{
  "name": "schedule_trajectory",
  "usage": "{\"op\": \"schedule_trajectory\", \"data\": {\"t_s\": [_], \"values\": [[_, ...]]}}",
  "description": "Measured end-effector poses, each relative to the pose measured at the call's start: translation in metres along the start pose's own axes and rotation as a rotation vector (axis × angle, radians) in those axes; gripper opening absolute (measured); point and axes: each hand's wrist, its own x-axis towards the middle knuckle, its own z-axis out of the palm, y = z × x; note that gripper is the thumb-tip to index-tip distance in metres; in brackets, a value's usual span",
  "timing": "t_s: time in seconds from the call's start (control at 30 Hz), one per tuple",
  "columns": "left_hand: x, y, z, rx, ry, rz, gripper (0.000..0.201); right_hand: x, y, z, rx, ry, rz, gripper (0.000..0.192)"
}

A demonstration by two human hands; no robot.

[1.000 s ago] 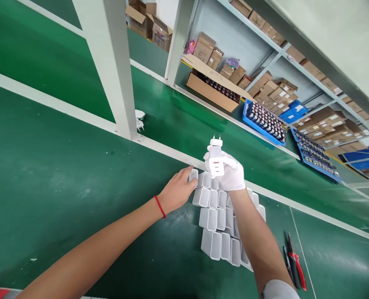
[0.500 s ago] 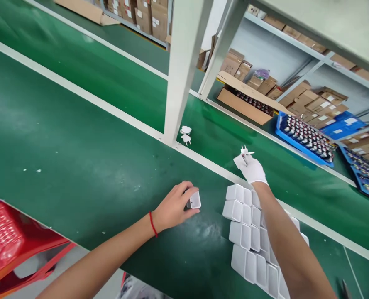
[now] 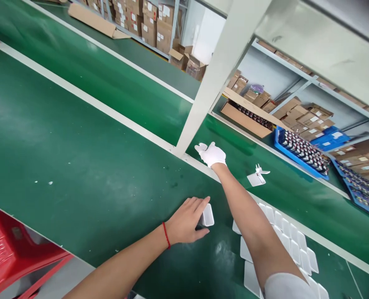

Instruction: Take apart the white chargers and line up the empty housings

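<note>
My left hand [image 3: 189, 220], bare with a red cord at the wrist, curls its fingers and thumb around a small white plastic casing [image 3: 208, 215] on the near table. The casing's open end faces right. My right hand [image 3: 213, 154], in a white glove, reaches over the green belt beside the post and closes on a small white plug piece [image 3: 202, 146], mostly covered by the fingers. Farther right on the belt lies a two-pin white plug part [image 3: 259, 170] with a flat white panel [image 3: 255, 179]. Under my right forearm, rows of white casings [image 3: 286, 241] are partly hidden.
A pale post [image 3: 199, 112] rises beside my right hand. Beyond the belt [image 3: 134, 99] are a cardboard box [image 3: 245, 118] and blue trays [image 3: 301, 153] filled with small parts. Shelves of cartons [image 3: 164, 35] stand behind. A red stool [image 3: 13, 249] is at the lower left.
My right hand has let go of the plug part and panel on the belt and moved left to the small plug pieces near the post. My left hand stays at the casing. The view has shifted.
</note>
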Motion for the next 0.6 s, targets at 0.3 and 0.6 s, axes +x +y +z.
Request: {"op": "schedule_trajectory", "data": {"t_s": [0.3, 0.6], "values": [[0.003, -0.003, -0.008, -0.087, -0.03, -0.065, 0.054, 0.001, 0.012, 0.004, 0.069, 0.059, -0.011, 0.048], [0.001, 0.0, 0.001, -0.209, -0.086, -0.078, 0.047, -0.154, 0.113, -0.028, 0.321, 0.142, -0.476, 0.056]]}}
